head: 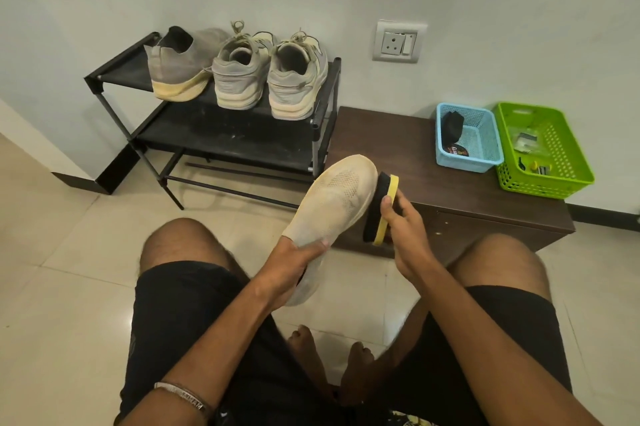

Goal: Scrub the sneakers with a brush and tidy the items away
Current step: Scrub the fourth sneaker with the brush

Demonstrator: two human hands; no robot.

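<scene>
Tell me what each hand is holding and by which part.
Left hand grips the sneaker at its heel end, around the opening. Right hand holds the brush by its yellow back, bristles against the sneaker's side.

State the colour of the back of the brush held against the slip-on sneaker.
Yellow, with black bristles; the brush shows best in the head view.

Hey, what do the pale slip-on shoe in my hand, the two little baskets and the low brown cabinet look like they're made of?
Pale slip-on shoe: knitted mesh fabric, matte; the open weave shows on the toe. Blue basket and green basket: moulded plastic, slightly glossy, with perforated lattice walls. Low brown cabinet: probably wood-look laminate board, a smooth dark surface with faint grain; solid wood can't be ruled out.
</scene>
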